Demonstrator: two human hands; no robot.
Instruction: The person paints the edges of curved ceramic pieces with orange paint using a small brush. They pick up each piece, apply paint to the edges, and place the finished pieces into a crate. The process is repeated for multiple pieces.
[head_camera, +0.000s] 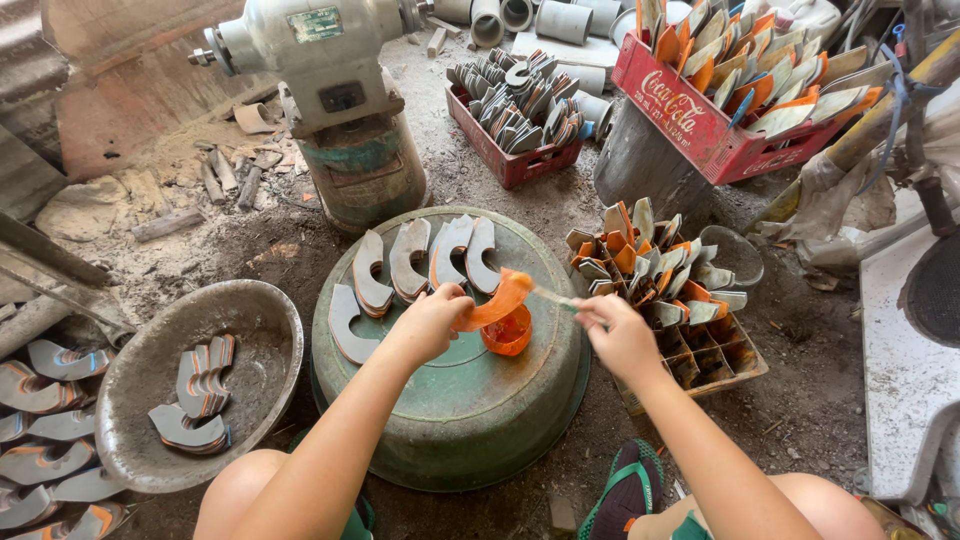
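Your left hand (432, 318) pinches a curved orange piece (497, 300) above the small orange cup (508, 333) on the upturned green basin (470, 420), while your right hand (618, 335) is closed on a thin brush (553, 296) whose tip meets the piece. Keep the piece over the cup so drips fall in, and coat edge to edge in even strokes. Lay it beside the grey pieces (420, 260) without touching them.

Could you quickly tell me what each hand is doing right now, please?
Left hand: closed on a curved orange-coated piece, over a small orange cup.
Right hand: closed on a thin brush touching that piece.
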